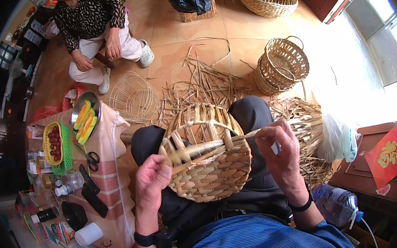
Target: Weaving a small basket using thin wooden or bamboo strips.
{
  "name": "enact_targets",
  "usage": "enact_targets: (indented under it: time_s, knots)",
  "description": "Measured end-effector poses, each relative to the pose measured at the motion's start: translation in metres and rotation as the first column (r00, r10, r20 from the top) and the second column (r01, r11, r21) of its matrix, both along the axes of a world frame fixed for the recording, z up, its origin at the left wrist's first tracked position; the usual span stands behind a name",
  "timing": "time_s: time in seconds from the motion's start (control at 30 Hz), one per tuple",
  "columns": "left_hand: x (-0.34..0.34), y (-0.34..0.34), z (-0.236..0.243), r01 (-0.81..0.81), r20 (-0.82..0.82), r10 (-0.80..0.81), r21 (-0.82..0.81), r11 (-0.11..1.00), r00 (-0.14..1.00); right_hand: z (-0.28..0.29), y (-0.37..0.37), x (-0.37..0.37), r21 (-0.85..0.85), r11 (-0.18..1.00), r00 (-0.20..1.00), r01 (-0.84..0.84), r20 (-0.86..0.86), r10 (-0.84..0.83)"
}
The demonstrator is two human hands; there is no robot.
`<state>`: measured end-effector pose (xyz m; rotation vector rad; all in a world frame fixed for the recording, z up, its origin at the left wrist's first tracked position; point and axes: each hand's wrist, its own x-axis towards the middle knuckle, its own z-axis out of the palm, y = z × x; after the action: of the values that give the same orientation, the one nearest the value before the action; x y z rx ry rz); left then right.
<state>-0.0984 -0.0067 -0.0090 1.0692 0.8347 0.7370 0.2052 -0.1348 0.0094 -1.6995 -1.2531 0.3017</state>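
Observation:
A half-woven basket [208, 175] of pale flat strips rests on my lap, with upright strips along its far side. My left hand [153, 178] is at the basket's left edge, fingers closed on a pale strip, partly blurred by motion. At the upper right of the basket, my right hand [280, 154] pinches the end of a long strip [252, 134] that runs across the basket. A small white patch shows among the right fingers; I cannot tell what it is.
A seated person [94, 33] faces me. A cloth-covered table [111, 163] at left holds fruit, scissors and knives. Loose strips [201, 78] lie ahead near a wire frame [131, 94] and stacked baskets [281, 63]. A water jug [335, 201] stands at lower right.

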Motion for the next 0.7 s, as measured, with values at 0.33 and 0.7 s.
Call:
enact_targets:
  time_s: [0.33, 0.7]
  knots:
    - [-0.036, -0.003, -0.022, -0.309, 0.079, 0.322, -0.144, 0.940, 0.943, 0.001, 0.003, -0.003, -0.030, 0.999, 1.000, 0.017, -0.002, -0.018]
    - [-0.055, 0.000, -0.022, -0.549, 0.028, 0.551, -0.058, 0.834, 0.834, 0.008, 0.024, -0.014, -0.044, 0.960, 0.943, -0.276, 0.181, 0.279]
